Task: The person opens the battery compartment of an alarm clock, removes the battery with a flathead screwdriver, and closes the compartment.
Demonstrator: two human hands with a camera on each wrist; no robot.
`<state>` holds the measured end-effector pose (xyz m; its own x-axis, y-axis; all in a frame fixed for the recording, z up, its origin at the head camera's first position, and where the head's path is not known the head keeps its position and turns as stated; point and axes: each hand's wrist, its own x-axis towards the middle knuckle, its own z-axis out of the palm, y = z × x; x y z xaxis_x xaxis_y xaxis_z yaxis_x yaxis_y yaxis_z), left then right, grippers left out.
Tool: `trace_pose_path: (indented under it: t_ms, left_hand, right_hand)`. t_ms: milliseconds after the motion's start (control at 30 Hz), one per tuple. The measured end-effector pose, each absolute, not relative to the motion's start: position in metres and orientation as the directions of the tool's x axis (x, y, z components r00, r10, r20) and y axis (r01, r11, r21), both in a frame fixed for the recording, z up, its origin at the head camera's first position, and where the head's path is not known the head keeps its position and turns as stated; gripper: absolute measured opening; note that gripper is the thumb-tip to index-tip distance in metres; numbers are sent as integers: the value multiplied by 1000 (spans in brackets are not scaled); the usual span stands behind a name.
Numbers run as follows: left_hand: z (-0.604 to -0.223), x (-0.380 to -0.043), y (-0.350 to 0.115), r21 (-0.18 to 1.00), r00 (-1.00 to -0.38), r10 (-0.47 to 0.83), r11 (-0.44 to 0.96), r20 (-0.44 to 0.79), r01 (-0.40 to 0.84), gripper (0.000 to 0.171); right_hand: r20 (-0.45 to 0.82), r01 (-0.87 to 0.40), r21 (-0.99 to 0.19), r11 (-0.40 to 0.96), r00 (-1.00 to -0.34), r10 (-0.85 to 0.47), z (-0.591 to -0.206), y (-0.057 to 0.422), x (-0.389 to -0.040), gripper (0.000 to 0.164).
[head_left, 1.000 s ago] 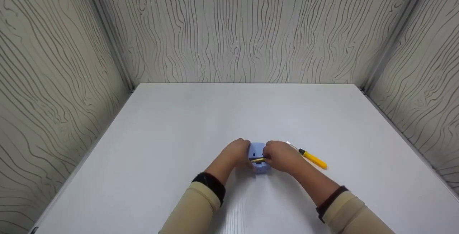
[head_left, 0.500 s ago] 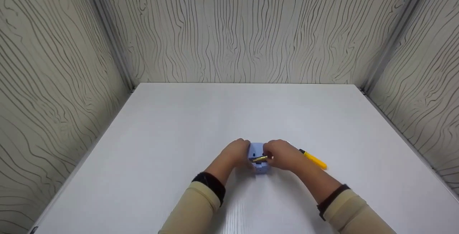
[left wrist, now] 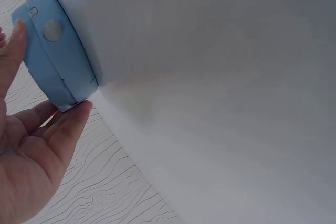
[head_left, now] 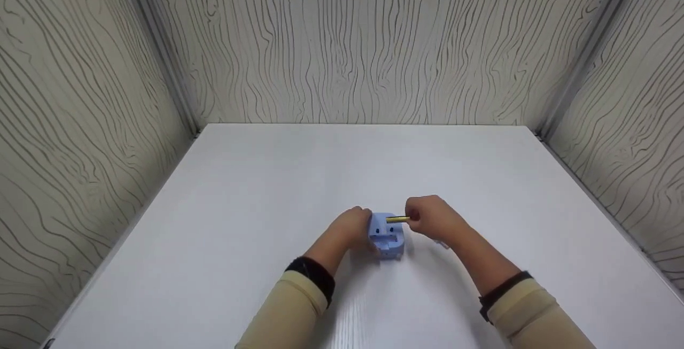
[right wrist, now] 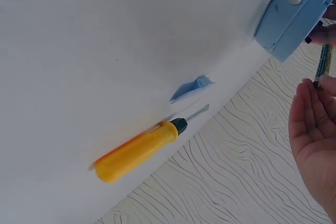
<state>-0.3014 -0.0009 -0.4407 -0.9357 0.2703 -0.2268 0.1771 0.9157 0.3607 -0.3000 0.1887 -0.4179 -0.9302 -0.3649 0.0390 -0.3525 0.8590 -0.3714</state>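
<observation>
Two hands are occupied above the white worktop (head_left: 267,178). Left hand (head_left: 350,229) grips the rounded light-blue plastic device (head_left: 386,234) from its left side. Right hand (head_left: 435,218) pinches the slim, gold-and-dark cylindrical battery (head_left: 397,219) over the device's far right part. Rightward lie the small blue plastic piece (right wrist: 191,87) and the yellow-handled screwdriver (right wrist: 137,150).

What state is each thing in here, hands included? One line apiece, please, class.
Blue device: held, with an open recess showing.
Battery: out of the recess, pinched.
Left hand: gripping the blue device.
Right hand: pinching the battery.
Screwdriver: lying on the table, unheld.
Small blue piece: loose on the table.
</observation>
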Motion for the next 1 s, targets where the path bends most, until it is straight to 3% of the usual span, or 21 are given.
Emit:
trace_pose_path:
  t_ms: [167, 400, 1000]
  left_hand:
    - [-441, -302, 0, 360, -936, 259, 919, -240, 162, 82]
    - [-443, -301, -2, 353, -934, 295, 912, -204, 211, 81]
    - [-446, -304, -2, 350, -938, 265, 920, -223, 177, 84]
  right_hand:
    - [33, -242, -381, 892, -968, -249, -416, 196, -307, 4]
    - [-94, -41, -325, 945, -993, -76, -424, 210, -323, 10]
    - [-200, -34, -219, 975, -977, -79, -451, 219, -335, 9]
